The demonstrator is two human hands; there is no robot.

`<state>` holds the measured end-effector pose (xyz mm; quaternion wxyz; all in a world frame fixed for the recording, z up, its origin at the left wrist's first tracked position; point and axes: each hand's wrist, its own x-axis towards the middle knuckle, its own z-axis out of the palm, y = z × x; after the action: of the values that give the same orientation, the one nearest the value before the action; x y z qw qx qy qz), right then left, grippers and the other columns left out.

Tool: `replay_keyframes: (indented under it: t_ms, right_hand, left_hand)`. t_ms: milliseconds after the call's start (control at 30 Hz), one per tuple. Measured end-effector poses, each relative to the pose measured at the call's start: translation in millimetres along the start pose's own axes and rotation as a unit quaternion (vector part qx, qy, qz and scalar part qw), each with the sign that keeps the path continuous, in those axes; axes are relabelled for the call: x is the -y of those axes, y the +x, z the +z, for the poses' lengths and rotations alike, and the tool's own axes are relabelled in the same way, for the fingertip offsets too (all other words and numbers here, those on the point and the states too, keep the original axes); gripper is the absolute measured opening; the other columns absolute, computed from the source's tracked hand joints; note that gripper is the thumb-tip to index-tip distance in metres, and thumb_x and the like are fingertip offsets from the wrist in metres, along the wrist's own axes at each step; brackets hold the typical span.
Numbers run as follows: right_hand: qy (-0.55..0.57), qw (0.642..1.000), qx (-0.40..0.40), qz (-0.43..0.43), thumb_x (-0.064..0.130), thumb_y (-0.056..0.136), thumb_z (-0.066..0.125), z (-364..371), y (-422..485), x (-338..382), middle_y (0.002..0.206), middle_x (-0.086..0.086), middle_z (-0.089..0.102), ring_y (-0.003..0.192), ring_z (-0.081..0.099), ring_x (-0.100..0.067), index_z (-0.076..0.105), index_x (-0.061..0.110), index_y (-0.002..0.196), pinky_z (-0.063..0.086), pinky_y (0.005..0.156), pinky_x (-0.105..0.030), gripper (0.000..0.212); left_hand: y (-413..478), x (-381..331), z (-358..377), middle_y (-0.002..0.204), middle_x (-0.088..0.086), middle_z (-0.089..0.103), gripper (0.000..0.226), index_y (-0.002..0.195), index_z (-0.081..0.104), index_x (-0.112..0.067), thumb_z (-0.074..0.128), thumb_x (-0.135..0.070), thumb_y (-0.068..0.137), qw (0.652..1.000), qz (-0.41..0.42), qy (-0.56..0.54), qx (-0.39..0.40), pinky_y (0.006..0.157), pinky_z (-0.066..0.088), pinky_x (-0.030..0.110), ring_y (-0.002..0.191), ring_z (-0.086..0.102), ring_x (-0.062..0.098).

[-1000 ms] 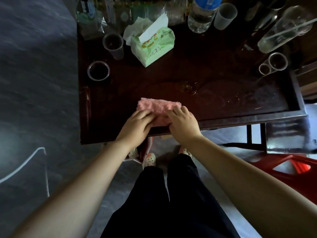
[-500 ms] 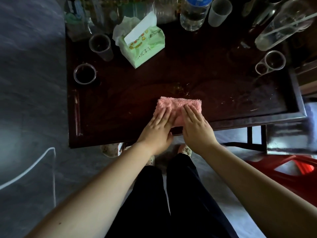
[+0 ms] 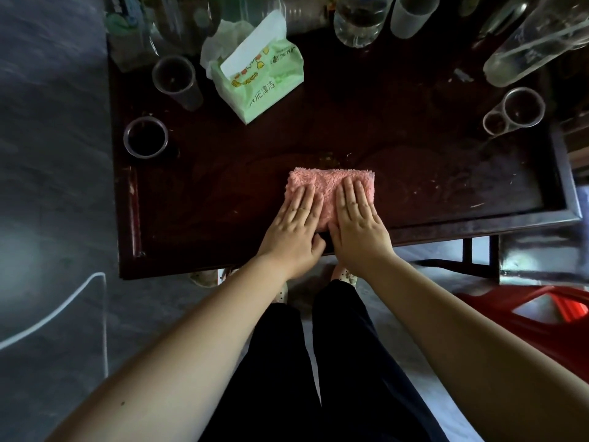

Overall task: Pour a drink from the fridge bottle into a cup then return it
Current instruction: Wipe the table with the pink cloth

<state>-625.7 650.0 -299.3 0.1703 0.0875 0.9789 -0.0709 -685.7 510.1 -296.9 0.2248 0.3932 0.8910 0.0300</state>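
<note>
A folded pink cloth (image 3: 328,183) lies on the dark wooden table (image 3: 223,193) near its front edge. My left hand (image 3: 294,224) and my right hand (image 3: 358,224) press flat on it side by side, fingers straight, gripping nothing. A clear plastic bottle (image 3: 357,17) stands at the back of the table, with a frosted cup (image 3: 411,14) beside it. At the left edge sits a cup holding dark liquid (image 3: 145,137). An empty clear cup (image 3: 177,79) stands behind it.
A green tissue pack (image 3: 261,78) stands behind the cloth. At the back right a large glass bottle (image 3: 535,46) lies on its side, and a clear cup (image 3: 516,110) is tipped over. A red stool (image 3: 541,314) stands at my right. A white cable (image 3: 63,307) crosses the floor.
Both hands slid the pink cloth to the right along the table's front part. Their fingers went from curled on the cloth to flat on top of it.
</note>
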Motion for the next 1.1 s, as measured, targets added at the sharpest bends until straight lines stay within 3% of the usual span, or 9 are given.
replay_keyframes:
  t_ms: [267, 500, 767, 1100]
  right_hand:
    - [0.003, 1.0, -0.006, -0.003, 0.036, 0.098, 0.016, -4, 21, -6, 0.158, -0.015, -0.01, 0.145, -0.015, -0.025, -0.006, 0.001, 0.148, -0.006, 0.119, -0.037, 0.065]
    - [0.0, 1.0, -0.009, -0.006, 0.037, 0.095, 0.014, -7, 31, -8, 0.158, -0.016, -0.008, 0.145, -0.013, -0.026, -0.004, 0.0, 0.148, -0.005, 0.119, -0.038, 0.067]
    - [-0.007, 1.0, -0.004, -0.007, 0.039, 0.094, 0.01, -8, 33, -9, 0.158, -0.015, -0.009, 0.145, -0.014, -0.025, -0.006, 0.001, 0.147, -0.008, 0.119, -0.036, 0.068]
    - [0.056, 0.998, 0.003, -0.032, 0.035, 0.101, 0.025, -15, 22, -16, 0.159, -0.01, -0.005, 0.146, -0.012, -0.02, 0.002, 0.006, 0.15, -0.008, 0.117, -0.03, 0.062]
  left_hand:
    - [19, 4, -6, 0.159, 0.015, -0.017, 0.072, 0.151, -0.008, -0.006, 0.015, -0.041, 0.092, 1.0, -0.007, 0.025, 0.002, 0.119, -0.012, 0.039, 0.146, -0.02, 0.026]
    - [28, 5, -12, 0.159, 0.016, -0.018, 0.077, 0.152, -0.009, -0.006, 0.005, -0.044, 0.087, 0.999, -0.016, 0.027, 0.01, 0.119, -0.008, 0.041, 0.145, -0.021, 0.027]
    - [29, 4, -11, 0.158, 0.016, -0.019, 0.075, 0.151, -0.01, -0.005, 0.01, -0.044, 0.091, 0.999, -0.022, 0.047, 0.016, 0.119, -0.009, 0.042, 0.145, -0.022, 0.028]
    - [22, 6, -14, 0.158, 0.013, -0.02, 0.07, 0.151, -0.011, -0.008, 0.024, -0.04, 0.099, 0.999, -0.012, 0.034, 0.03, 0.119, -0.011, 0.038, 0.145, -0.023, 0.025]
